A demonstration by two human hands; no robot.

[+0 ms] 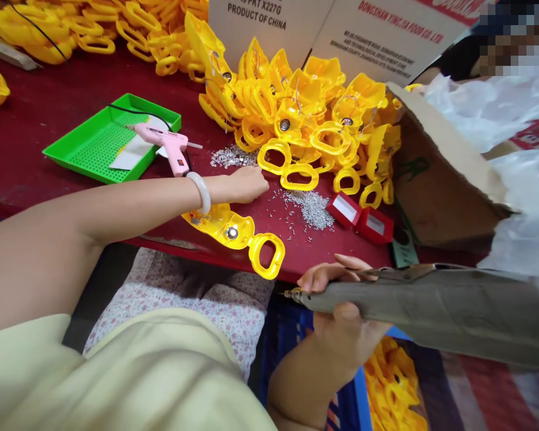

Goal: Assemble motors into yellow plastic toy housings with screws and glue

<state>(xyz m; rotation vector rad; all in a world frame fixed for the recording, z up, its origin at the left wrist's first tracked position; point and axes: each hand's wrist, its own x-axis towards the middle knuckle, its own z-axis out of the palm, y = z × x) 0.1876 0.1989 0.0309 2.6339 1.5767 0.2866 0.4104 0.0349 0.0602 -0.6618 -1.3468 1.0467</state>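
Observation:
My left hand [247, 182] reaches over the red table [36, 120], fingers pinched together at the edge of a scatter of tiny silver screws [312, 208]. I cannot make out what the pinch holds. Under that wrist a yellow plastic part [238, 234] with a metal stud and a loop handle lies at the table's front edge. My right hand [341, 311] is wrapped round a grey electric screwdriver [431, 305], held level below the table edge with its tip pointing left.
A big heap of the same yellow parts [296, 114] fills the back middle. A pink glue gun [168, 143] rests on a green tray [94, 146]. Two small red boxes [359, 215], a torn carton [435, 173], plastic bags and a crate of yellow parts [395, 383] lie right.

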